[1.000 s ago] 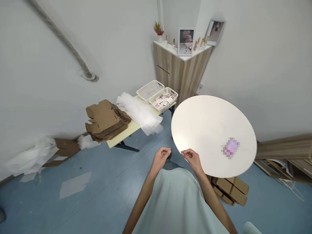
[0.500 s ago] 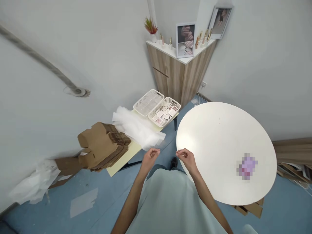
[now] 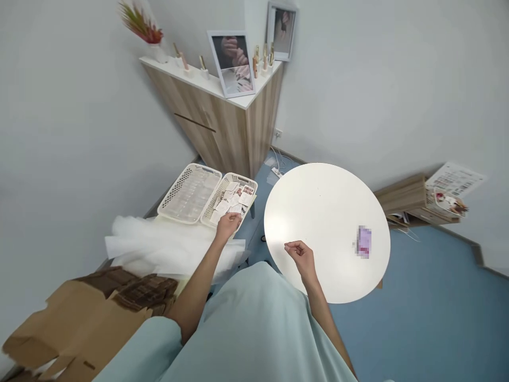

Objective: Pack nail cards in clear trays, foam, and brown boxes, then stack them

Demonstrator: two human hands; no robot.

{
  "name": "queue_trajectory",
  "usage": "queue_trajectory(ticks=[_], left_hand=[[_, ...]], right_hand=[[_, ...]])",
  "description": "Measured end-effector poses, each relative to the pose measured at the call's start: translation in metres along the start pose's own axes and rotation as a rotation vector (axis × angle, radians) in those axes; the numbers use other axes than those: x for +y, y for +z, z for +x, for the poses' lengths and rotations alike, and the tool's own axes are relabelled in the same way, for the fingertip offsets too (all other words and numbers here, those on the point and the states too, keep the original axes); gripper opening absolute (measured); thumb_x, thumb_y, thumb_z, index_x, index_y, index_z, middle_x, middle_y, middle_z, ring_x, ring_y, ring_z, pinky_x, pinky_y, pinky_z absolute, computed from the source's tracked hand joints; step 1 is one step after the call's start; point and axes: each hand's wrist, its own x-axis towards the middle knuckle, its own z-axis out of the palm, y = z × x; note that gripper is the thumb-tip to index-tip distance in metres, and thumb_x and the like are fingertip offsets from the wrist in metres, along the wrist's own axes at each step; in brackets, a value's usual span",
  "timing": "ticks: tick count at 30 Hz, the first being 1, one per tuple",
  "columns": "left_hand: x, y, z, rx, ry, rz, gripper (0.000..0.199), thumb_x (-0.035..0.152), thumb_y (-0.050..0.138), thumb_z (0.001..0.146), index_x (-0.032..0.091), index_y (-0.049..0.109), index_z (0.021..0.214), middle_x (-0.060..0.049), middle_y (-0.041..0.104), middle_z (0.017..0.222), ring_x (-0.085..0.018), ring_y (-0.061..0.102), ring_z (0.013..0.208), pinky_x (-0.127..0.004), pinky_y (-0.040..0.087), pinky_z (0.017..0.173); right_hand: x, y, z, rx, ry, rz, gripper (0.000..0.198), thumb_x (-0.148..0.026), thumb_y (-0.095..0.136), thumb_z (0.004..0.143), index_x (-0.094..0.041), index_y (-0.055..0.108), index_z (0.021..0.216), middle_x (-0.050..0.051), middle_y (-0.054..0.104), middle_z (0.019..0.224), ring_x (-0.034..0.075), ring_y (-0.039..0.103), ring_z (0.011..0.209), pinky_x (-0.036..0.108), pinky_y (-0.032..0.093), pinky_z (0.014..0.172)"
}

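My left hand (image 3: 228, 226) is at the near edge of a white plastic basket (image 3: 207, 217) full of small flat printed packets (image 3: 234, 197). Its fingers are bent together over the packets; whether they hold one cannot be made out. My right hand (image 3: 301, 258) hovers by the left rim of a round white table (image 3: 322, 201), thumb and fingertips pinched with nothing visible in them. A second white basket (image 3: 191, 193), holding clear plastic pieces, stands left of the packets. Blurred by pixelation, a purple item (image 3: 363, 241) lies on the table's right side.
White translucent sheets (image 3: 167, 246) lie in front of the baskets, with flat brown cardboard boxes (image 3: 79, 313) further left. A wooden corner cabinet (image 3: 222, 116) bears picture frames (image 3: 234, 63), bottles and a plant (image 3: 147, 32). At right stands a low wooden shelf (image 3: 405, 196).
The view has swung right and come nearer the baskets. My left hand has reached forward to the packet basket. My right hand keeps its pinched pose beside the table.
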Motion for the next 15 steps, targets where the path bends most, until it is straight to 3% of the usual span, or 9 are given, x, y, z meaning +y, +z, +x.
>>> queue_trajectory(ticks=[4,7,15], left_hand=[[0.005,-0.002,0.066,0.043,-0.039,0.197,0.041,0.045,0.072,0.085,0.017,0.075,0.113,-0.010,0.081,0.102,-0.025,0.076,0.093,-0.032,0.054,0.084],[0.005,0.001,0.098,0.011,-0.037,0.243,0.039,0.044,0.073,0.083,0.017,0.075,0.111,-0.011,0.081,0.102,-0.028,0.075,0.098,-0.033,0.052,0.085],[0.000,0.013,0.124,-0.041,-0.010,0.331,0.028,0.041,0.070,0.083,0.019,0.078,0.097,-0.011,0.081,0.095,-0.032,0.074,0.097,-0.037,0.052,0.084]], right_hand=[[0.005,0.023,-0.009,0.128,0.013,0.038,0.031,-0.051,0.087,0.078,-0.024,0.077,0.088,0.010,0.081,0.105,0.030,0.074,0.107,0.047,0.056,0.103],[0.012,0.036,-0.016,0.213,0.033,0.066,0.029,-0.049,0.088,0.077,-0.024,0.077,0.087,0.009,0.081,0.105,0.029,0.074,0.107,0.047,0.056,0.102],[0.010,0.046,-0.043,0.416,0.076,0.074,0.026,-0.047,0.086,0.080,-0.025,0.077,0.091,0.008,0.081,0.109,0.028,0.074,0.110,0.045,0.055,0.103]])
